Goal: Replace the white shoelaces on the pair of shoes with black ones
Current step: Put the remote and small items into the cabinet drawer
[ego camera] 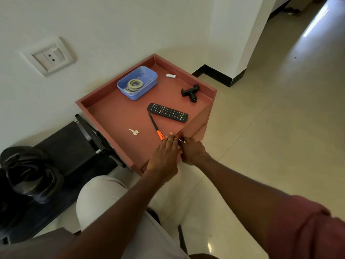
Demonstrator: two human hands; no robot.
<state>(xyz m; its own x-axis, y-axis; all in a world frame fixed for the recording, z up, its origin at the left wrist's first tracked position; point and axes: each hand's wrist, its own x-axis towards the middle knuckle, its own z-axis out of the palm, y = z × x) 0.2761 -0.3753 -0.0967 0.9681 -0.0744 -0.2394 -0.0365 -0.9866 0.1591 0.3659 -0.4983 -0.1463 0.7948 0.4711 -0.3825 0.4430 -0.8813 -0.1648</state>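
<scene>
Both hands meet at the near corner of the reddish-brown bedside table (115, 116), just right of the frame's centre. The left hand (164, 157) lies flat with its fingers straight, pressing on the table top at the front edge. The right hand (193, 153) is curled at the corner just beside it, and seems to pinch a small metallic thing (181, 140); it is too small to name, and it cannot be told whether it is a key, a handle or a tool tip. This looks like a preparatory step, perhaps opening a drawer in the table front, not lacing itself. The shoes (31, 176), dark and in shadow, sit at the lower left of the frame on a black mat, well apart from both hands; whether they carry laces cannot be told. A coil of pale lace (133, 85) lies in the blue plastic tray (147, 75) at the upper middle of the table, which suggests at least some white lace is already out. No black laces are visible anywhere. On the table top also lie a black remote control (167, 112), an orange-handled screwdriver (156, 127) touching the left fingertips, a small key (134, 131), a black phone clamp (190, 92) and a small white tube (170, 75). The next move probably calls for finding the black laces and bringing a shoe within reach.
</scene>
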